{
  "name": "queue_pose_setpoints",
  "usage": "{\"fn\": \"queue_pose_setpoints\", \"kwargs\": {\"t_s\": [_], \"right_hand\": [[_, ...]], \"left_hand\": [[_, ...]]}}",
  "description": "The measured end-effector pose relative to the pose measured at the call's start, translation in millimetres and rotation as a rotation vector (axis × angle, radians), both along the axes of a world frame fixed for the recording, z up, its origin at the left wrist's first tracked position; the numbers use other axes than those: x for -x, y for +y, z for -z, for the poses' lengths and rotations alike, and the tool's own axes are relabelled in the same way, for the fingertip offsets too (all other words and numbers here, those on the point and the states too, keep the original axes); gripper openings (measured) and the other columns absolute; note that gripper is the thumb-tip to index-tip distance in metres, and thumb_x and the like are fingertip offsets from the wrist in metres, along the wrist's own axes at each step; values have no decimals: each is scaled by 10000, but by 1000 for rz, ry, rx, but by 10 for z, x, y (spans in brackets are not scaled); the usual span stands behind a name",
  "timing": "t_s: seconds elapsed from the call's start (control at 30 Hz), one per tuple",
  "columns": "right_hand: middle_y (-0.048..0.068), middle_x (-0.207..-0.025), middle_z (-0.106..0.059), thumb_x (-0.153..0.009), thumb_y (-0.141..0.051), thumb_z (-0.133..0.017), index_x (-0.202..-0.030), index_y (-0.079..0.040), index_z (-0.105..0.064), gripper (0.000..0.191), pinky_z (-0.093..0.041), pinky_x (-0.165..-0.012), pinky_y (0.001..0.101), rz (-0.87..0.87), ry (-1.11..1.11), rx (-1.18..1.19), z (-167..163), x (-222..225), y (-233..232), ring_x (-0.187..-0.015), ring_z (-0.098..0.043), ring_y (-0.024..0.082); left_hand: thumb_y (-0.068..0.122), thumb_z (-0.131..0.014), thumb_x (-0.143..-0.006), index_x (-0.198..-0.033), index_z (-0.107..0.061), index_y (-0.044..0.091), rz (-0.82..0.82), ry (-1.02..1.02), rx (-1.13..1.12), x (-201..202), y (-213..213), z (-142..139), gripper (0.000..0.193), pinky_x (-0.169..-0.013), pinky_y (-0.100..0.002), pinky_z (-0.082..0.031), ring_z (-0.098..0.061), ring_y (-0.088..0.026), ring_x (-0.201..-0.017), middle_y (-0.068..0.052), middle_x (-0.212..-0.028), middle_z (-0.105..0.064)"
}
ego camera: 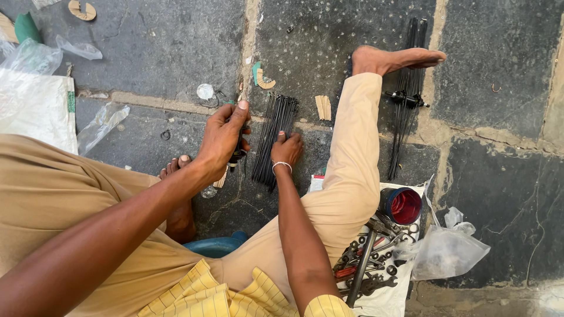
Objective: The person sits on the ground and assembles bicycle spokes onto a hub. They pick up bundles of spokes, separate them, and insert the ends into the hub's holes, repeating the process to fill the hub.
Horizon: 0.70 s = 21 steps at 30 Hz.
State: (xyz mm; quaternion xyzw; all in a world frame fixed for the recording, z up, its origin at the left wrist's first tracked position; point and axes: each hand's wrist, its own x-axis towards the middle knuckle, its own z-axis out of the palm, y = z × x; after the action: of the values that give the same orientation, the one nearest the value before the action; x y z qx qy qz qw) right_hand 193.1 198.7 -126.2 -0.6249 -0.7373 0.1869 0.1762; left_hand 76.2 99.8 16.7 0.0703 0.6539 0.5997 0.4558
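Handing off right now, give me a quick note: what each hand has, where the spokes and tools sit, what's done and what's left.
Left hand: gripping a small dark tool, upright over the floor.
Right hand: fingers pressed on the bundle of thin black spokes lying on the stone floor.
A second spoke bundle lies past the right foot.
Spanners and nuts plus a red-lined tin sit on a white sheet at right.
Done: spokes laid out. Left: cannot tell how many spokes are handled.

Dark stone floor [147, 41] with pale joints. A second bundle of thin black spokes [405, 117] lies at right, a red-lined round tin [404, 205] beside scattered wrenches and nuts [370, 264] on white cloth, a clear plastic bag [449, 249] nearby, a white sack [35, 111] at left
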Motion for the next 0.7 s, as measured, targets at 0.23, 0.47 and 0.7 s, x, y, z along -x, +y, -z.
{"fn": "queue_pose_setpoints", "kwargs": {"t_s": [0.23,0.47,0.7], "right_hand": [[196,-947,-706,-899,-214,-729,-984,-8,-616,250,-524,-813,519,105,67,281,-117,71,57,-889,-685,408],[233,-982,-728,-853,-190,-745,-1022,14,-657,279,-549,-812,499,115,114,273,41,51,76,-900,-713,417],[287,-957,-721,-991,-314,-624,-959,36,-704,360,-529,-824,555,104,-4,367,-24,-42,152,-928,-676,487]], "left_hand": [[423,-528,-1030,-1028,-502,67,-87,-62,55,76,-57,72,357,-485,-277,-520,-558,-128,-528,-61,-899,-585],[380,-468,-1070,-1052,-547,60,-105,-21,129,75,-122,155,330,-534,-280,-495,-560,-118,-610,-50,-906,-559],[271,-441,-1072,-1110,-573,68,-163,-2,104,129,-162,122,246,-605,-299,-466,-524,-108,-693,-38,-961,-556]]}}
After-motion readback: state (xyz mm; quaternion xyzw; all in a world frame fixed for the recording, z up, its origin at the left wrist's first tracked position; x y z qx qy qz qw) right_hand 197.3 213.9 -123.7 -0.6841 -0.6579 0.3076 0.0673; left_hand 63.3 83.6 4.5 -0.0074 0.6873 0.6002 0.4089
